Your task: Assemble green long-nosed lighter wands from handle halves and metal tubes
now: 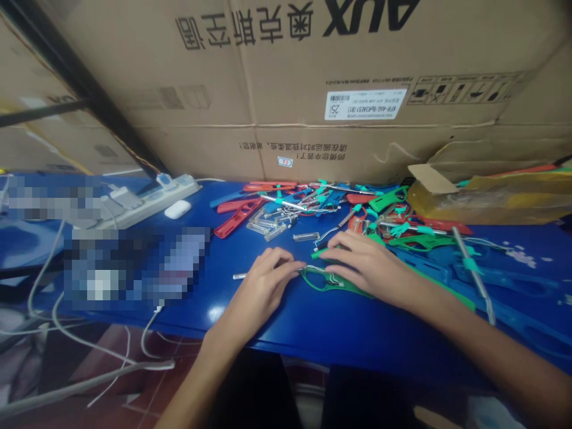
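Note:
My left hand [270,277] is closed in a pinch on a slim silver rod [239,276], whose end sticks out to the left. Thin white wires [316,267] run from its fingertips toward my right hand [369,262]. That hand is bent over a green plastic shell [319,285] with an oval opening, its fingers closed about the shell's edge. A small dark part with a white connector [337,282] lies by the right thumb at the wire ends. The right fingers partly hide the shell.
Behind my hands lie red plastic shells [239,215], clear small parts [268,226] and silver rods with teal tape [283,202]. Blue shells [504,307] lie at right near a taped carton [482,196]. A power strip [138,205] and white earbud case [177,209] sit left. A large cardboard box [286,77] stands behind.

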`<state>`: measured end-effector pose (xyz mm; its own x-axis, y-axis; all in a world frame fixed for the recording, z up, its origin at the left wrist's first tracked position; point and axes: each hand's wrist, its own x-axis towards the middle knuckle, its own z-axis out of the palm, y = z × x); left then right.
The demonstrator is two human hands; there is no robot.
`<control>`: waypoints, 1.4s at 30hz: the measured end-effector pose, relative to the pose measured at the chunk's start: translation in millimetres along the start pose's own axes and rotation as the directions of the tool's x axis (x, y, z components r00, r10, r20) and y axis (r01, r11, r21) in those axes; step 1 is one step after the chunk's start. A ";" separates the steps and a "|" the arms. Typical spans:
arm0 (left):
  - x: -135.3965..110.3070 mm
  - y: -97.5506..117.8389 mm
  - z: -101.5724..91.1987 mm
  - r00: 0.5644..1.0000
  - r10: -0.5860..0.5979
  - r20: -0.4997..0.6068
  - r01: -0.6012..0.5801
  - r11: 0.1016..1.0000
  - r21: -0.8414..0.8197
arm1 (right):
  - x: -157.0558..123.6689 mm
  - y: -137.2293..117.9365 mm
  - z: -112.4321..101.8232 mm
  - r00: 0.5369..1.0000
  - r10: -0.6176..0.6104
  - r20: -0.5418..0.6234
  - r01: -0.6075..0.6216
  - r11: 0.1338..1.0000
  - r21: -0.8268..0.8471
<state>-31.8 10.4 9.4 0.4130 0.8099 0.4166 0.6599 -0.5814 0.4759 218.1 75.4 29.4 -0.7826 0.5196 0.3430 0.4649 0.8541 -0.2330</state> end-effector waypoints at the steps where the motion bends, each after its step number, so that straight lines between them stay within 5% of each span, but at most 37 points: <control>1: -0.1 -0.3 0.5 1.000 -0.007 0.006 0.007 1.000 0.004 | -2.6 4.8 -4.0 0.999 -0.012 0.031 0.012 1.000 0.005; 7: -0.3 -2.2 1.8 0.996 -0.071 0.048 0.070 0.997 0.011 | -11.1 15.7 -21.3 0.984 0.011 0.177 -0.026 0.996 0.081; 15: -0.2 -2.6 1.0 0.994 -0.098 0.049 0.100 0.994 -0.037 | -9.3 7.4 -20.5 0.982 -0.007 0.189 -0.011 0.995 0.096; 19: 0.4 -2.6 0.8 0.993 -0.101 0.054 0.103 0.994 -0.035 | -4.9 -1.3 -14.3 0.994 -0.014 0.104 0.008 0.998 0.061; 31: 0.4 -1.2 0.9 0.993 -0.078 0.083 0.080 0.997 -0.019 | 4.0 -33.3 21.1 0.994 -0.104 -0.042 0.079 0.916 -0.394; 42: 0.6 -1.6 1.5 0.994 -0.072 0.088 0.074 0.997 -0.017 | 6.6 -31.7 20.6 0.997 0.080 -0.010 -0.081 0.985 -0.151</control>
<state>-31.7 12.0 7.7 0.4181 0.8533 0.3117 0.6777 -0.5214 0.5185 189.7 51.3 20.3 -0.7385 0.5868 0.3322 0.5839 0.8029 -0.1201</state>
